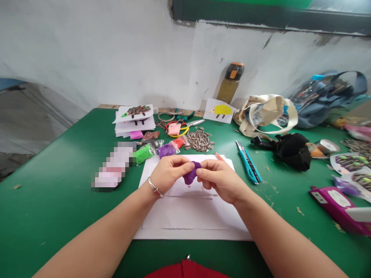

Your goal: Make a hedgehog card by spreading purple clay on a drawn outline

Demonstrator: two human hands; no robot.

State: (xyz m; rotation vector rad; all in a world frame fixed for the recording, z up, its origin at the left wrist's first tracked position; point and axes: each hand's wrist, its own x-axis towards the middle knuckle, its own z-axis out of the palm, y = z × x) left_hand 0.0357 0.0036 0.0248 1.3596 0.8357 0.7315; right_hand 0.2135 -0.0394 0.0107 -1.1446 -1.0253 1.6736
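Left hand (pixel 168 175) and right hand (pixel 222 180) are pinching a purple lump (pixel 190 176) over white paper (pixel 185 217)

The purple lump, seemingly soft modelling clay, is hanging between the two hands, just above the far part of the sheets. The left hand is gripping its upper left edge between thumb and fingers; the right hand is closing thumb and fingers on its right side. The step in hand appears to be flattening or shaping by pinching. Further pinching would probably be calling for light, even pressure from both thumbs, to avoid tearing.

At the paper's far edge, a purple packet (pixel 167 151) and a green packet (pixel 143 154) are lying near a pile of striped seeds (pixel 199 139). To the right, a blue utility knife (pixel 248 163) is resting on the green table (pixel 63 173), bearing markings too small to read. Farther right, a magenta case (pixel 325 202) is showing pale patches, but no legible brand or word.
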